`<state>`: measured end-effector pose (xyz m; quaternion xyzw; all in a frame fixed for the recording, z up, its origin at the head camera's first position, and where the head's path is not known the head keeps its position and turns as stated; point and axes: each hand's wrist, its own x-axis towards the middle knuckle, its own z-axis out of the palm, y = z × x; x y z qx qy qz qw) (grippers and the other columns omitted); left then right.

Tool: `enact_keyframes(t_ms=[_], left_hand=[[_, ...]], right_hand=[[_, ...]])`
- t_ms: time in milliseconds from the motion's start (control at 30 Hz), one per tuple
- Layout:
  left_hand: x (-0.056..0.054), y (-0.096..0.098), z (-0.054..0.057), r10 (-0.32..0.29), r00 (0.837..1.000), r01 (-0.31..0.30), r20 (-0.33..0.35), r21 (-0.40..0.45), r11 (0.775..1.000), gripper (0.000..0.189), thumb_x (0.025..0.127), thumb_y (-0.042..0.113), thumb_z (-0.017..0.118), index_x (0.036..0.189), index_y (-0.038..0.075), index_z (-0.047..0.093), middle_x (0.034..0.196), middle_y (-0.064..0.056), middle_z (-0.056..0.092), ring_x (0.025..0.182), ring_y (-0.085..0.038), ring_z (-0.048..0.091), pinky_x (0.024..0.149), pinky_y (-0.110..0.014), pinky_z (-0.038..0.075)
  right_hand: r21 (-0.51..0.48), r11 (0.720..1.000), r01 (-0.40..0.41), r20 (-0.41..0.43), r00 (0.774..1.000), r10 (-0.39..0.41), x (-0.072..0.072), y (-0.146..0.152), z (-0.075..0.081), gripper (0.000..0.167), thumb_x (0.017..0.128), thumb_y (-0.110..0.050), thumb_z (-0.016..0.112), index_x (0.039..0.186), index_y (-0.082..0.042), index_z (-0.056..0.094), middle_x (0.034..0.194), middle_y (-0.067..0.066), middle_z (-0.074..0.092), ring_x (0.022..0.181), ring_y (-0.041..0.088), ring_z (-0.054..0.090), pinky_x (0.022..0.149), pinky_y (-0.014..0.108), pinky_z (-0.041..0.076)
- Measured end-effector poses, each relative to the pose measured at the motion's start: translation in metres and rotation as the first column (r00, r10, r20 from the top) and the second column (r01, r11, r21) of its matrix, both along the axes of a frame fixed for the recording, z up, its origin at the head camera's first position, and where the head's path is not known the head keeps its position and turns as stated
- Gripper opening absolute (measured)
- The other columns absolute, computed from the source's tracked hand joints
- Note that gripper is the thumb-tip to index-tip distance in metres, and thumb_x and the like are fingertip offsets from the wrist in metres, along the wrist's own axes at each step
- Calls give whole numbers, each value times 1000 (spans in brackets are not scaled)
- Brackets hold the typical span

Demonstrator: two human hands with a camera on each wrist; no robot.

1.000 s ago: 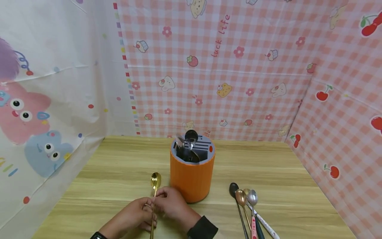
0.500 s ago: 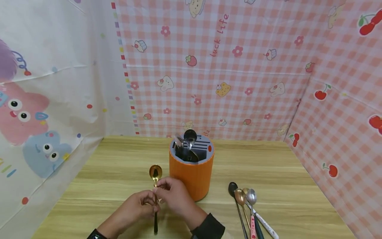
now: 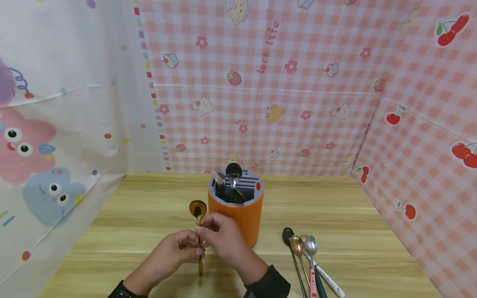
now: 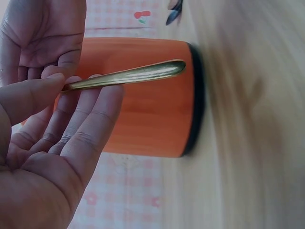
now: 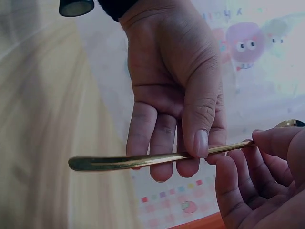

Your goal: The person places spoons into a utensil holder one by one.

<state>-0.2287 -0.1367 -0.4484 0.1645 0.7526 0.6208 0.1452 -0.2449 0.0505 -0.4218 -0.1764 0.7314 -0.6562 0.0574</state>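
Pink checked cloth (image 3: 257,95) along the far side, white cartoon cloth (image 3: 85,132) down the left. Wood-grain table (image 3: 156,198) in front. Orange holder (image 3: 254,219) upright on it, near the middle, black and silver utensils (image 3: 233,170) sticking out of its grey top. Near right: loose cluster of spoons, handles crossing, among them a black spoon (image 3: 288,235), a copper spoon (image 3: 297,245) and a silver spoon (image 3: 311,245) with pink handle. Left hand (image 3: 177,249): thumb and fingers pinched on the handle of a gold spoon (image 4: 128,76). Right hand (image 3: 226,238): thumb and fingers clamped on the same spoon, closer to its bowl. Spoon tilted, bowl uppermost, just left of the holder and nearer.
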Motion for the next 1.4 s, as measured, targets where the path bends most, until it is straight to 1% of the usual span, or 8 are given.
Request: enact_keyframes(t_ms=[200,433,600,767,900,1067,1233,1400], left_hand=[[-3,9,16,24,999,-24,-33,-1,1000,27,93,20,74,106,-2,65,110,-16,69,103,-23,68,83,-35,59],[-7,21,41,81,993,-87,-85,-77,993,24,93,26,75,103,5,67,108,-10,71,99,-20,68,86,-39,57],[-10,32,58,120,982,-134,-143,-96,986,23,93,26,76,102,6,69,99,-4,71,93,-20,68,84,-38,55],[-15,41,68,115,965,-141,-236,-96,985,17,93,23,75,100,8,70,97,-3,71,93,-20,67,82,-34,55],[-18,48,76,120,955,-153,-271,-104,983,13,94,20,74,101,10,72,97,-1,72,94,-19,67,82,-34,55],[-24,56,86,133,945,-176,-299,-119,977,8,94,18,74,100,12,73,94,0,72,93,-17,67,82,-35,54],[-30,62,97,161,932,-217,-325,-147,965,7,95,22,73,100,16,71,93,1,71,91,-18,65,81,-36,53],[-35,65,103,160,929,-215,-335,-136,967,8,96,23,71,102,16,70,95,0,70,92,-20,64,81,-38,52]], right_hand=[[9,999,38,-53,998,-37,2,10,16,16,95,-16,72,103,-2,70,90,6,69,72,11,61,65,23,53],[-9,999,31,-133,991,-32,3,26,39,19,97,-17,70,106,0,69,96,12,69,75,17,63,70,28,56],[4,998,62,-179,982,-60,3,38,58,16,97,-21,70,106,-7,69,94,9,68,79,26,64,74,38,57],[9,995,96,-221,971,-92,3,48,76,16,98,-21,69,108,-9,71,95,8,68,83,31,66,75,38,58],[8,988,155,-257,955,-148,4,54,89,15,97,-21,70,107,-10,72,94,7,68,83,25,67,75,35,59],[0,976,218,-283,936,-209,3,61,102,17,96,-21,71,109,-9,72,96,6,68,83,24,67,77,43,60],[-6,970,241,-321,919,-230,3,65,115,19,96,-23,71,110,-10,73,97,6,70,80,21,69,78,50,59],[-40,964,261,-336,905,-259,2,67,122,18,96,-21,72,109,-10,74,96,7,70,80,19,69,80,42,59]])
